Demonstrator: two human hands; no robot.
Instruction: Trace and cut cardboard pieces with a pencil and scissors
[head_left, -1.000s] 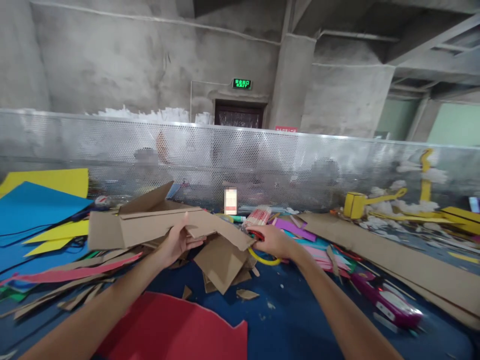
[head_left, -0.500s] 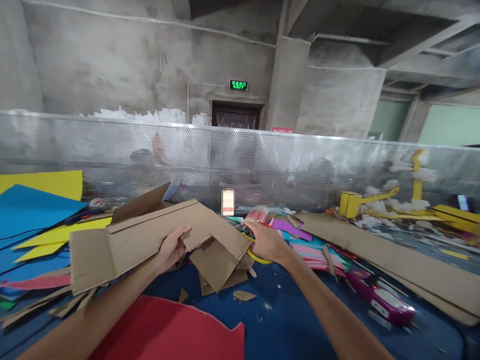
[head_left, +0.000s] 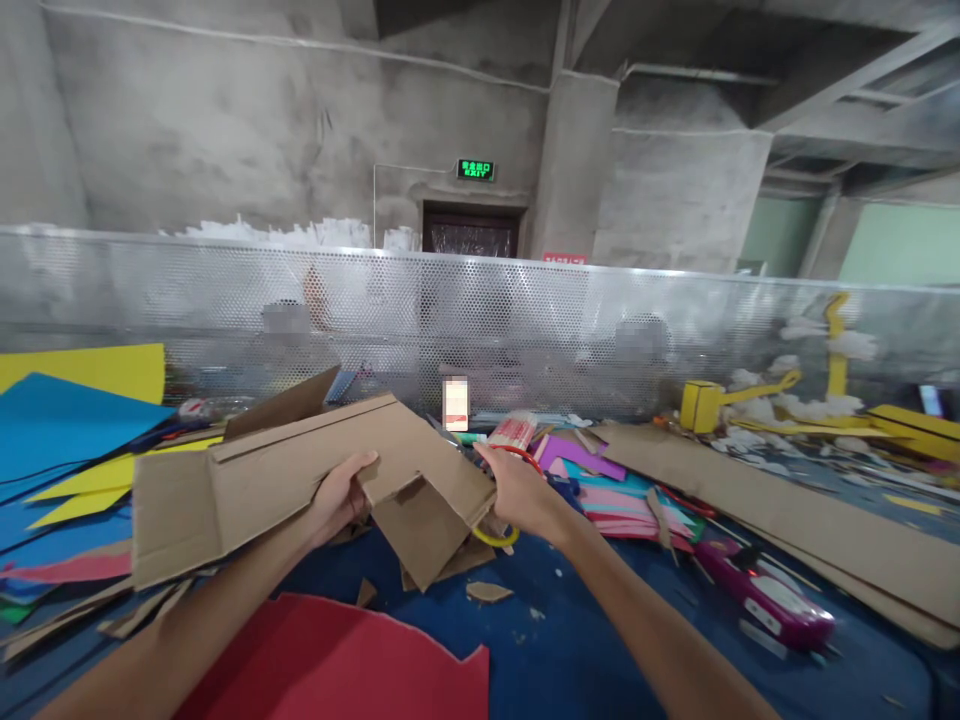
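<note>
My left hand (head_left: 341, 493) grips a long, bent piece of brown cardboard (head_left: 262, 480) and holds it up above the blue table (head_left: 585, 640). My right hand (head_left: 521, 490) is closed on scissors with red and yellow handles (head_left: 496, 535), right at the cardboard's right end. The blades are hidden behind the cardboard. More cut cardboard pieces (head_left: 424, 540) hang and lie just below the held piece.
A red sheet (head_left: 330, 660) lies near me. Blue and yellow sheets (head_left: 67, 420) are stacked at the left. Pink and purple paper (head_left: 622, 500), a long cardboard strip (head_left: 787, 520) and a magenta tool (head_left: 765, 595) lie at the right. A perforated metal screen (head_left: 525, 320) stands behind.
The cardboard has swung down and left in my left hand. My right hand with the scissors has shifted slightly left, against the cardboard's right end.
</note>
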